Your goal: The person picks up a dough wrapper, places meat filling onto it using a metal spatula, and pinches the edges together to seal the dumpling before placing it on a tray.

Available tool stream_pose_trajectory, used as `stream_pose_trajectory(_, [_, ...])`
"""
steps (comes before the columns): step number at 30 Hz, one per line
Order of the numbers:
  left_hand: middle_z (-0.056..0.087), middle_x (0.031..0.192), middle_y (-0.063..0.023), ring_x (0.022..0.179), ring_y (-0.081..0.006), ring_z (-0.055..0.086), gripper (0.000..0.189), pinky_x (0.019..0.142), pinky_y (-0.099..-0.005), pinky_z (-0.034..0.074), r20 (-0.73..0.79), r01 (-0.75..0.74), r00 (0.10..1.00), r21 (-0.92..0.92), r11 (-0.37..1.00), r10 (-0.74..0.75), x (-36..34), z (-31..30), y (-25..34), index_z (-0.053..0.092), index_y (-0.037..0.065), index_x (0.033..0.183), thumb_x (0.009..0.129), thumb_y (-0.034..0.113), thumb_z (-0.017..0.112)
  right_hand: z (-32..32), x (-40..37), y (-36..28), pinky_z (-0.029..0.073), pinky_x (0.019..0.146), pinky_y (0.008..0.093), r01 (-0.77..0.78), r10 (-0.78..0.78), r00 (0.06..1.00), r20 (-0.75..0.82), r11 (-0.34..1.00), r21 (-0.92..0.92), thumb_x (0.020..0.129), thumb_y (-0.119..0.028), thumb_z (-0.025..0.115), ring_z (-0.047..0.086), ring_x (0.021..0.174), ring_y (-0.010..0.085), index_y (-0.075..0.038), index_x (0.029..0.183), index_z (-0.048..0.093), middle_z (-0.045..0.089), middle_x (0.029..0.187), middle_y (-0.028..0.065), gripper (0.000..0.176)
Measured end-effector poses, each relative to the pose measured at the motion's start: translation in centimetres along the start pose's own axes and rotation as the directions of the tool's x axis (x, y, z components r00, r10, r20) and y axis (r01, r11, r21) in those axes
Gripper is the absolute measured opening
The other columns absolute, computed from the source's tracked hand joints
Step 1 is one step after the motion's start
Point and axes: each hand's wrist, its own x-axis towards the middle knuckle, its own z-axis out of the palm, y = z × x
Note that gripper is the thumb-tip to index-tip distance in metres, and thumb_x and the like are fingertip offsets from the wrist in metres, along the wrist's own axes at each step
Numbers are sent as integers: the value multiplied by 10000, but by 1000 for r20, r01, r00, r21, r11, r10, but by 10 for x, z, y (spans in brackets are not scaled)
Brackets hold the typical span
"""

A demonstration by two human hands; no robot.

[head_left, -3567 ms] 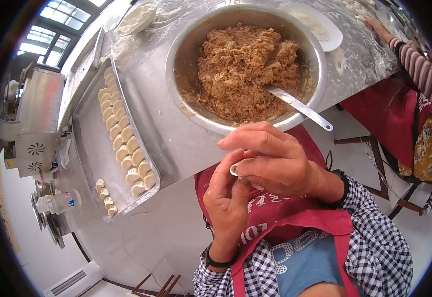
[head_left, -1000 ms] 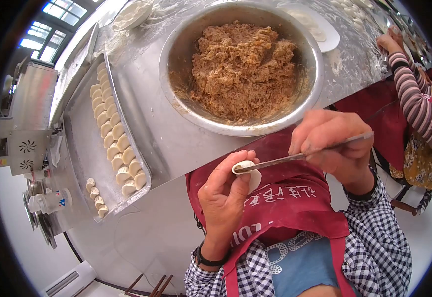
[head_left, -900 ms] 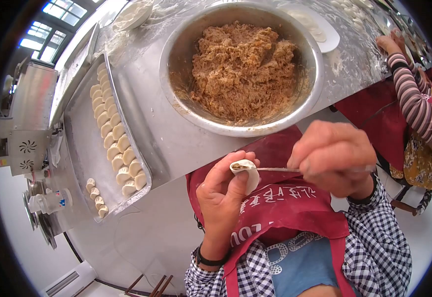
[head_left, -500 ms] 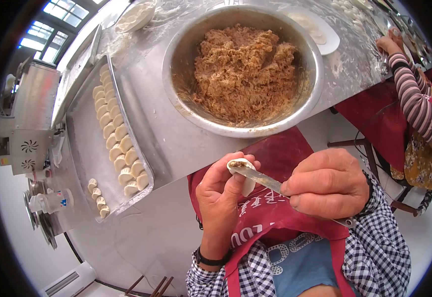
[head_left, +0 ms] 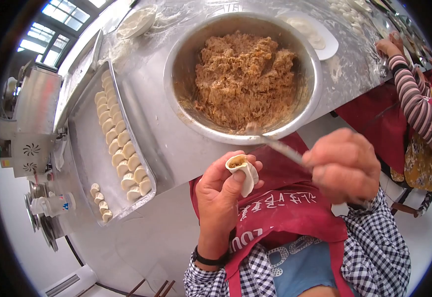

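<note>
Left hand (head_left: 221, 198) cups a filled wrapper (head_left: 243, 168) at six o'clock of the bowl (head_left: 176, 99). Right hand (head_left: 347, 168) grips a spoon (head_left: 280, 147), tip seemingly at the rim. Filling looks done; pinching shut needs that spoon down.

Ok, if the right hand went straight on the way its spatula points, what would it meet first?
Probably the steel bowl: the spatula in the right hand has its tip at the near rim, with brown filling just beyond. Depth is unclear.
</note>
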Motion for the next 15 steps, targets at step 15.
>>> stream_pose_trajectory(15, [547,1118,-164,1062,-261,544,249,885,-422,487,34,-164,986,8,986,163,11,17,10,488,-25,1131,888,22,459,-15,-24,42,481,723,367,-240,247,966,81,967,-88,615,-72,733,592,857,277,-17,851,596,611,914,127,278])
